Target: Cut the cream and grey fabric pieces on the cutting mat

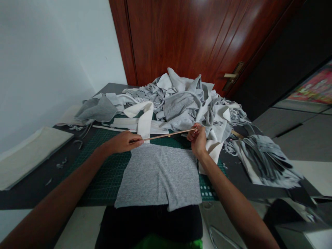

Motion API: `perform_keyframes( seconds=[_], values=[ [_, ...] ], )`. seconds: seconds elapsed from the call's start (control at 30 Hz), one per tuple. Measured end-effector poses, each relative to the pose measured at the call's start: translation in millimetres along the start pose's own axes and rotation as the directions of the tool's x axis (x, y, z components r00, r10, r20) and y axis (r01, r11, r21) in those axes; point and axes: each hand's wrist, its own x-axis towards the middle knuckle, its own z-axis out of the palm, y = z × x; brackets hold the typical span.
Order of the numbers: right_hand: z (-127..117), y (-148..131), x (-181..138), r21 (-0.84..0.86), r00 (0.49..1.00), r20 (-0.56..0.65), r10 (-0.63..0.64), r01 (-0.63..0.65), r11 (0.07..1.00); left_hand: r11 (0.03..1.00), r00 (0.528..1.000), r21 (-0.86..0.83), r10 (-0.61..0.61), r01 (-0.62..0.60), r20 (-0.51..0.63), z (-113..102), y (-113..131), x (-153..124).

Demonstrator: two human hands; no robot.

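Between my two hands stretches a thin, straight tan strip with a small gold-coloured bit near its middle; whether this tan strip (158, 137) is stiff or pulled taut I cannot tell. My left hand (126, 141) pinches its left end. The right end is in the closed fingers of my right hand (197, 139). Below the strip, a grey knit fabric piece (158, 174) lies on the green cutting mat (103, 173), creased on the right, its lower edge hanging past the table's front. Just behind my left hand, a folded white cloth strip (145, 122) runs toward me.
Grey and white fabric scraps (181, 103) are heaped along the table's back, against a wooden door (178, 38). A layered fabric stack (267, 160) lies at the right. Cream folded cloth (33, 155) is at the left, near a small metal hook (77, 143).
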Motion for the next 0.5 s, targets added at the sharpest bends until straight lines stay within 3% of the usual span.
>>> perform_keyframes(
  seconds=[0.5],
  values=[
    [-0.8,0.5,0.4,0.041,1.000,0.016,-0.002,0.002,0.999,1.000,1.000,0.000,-0.019,0.019,0.010,0.6,0.0,-0.2]
  ],
)
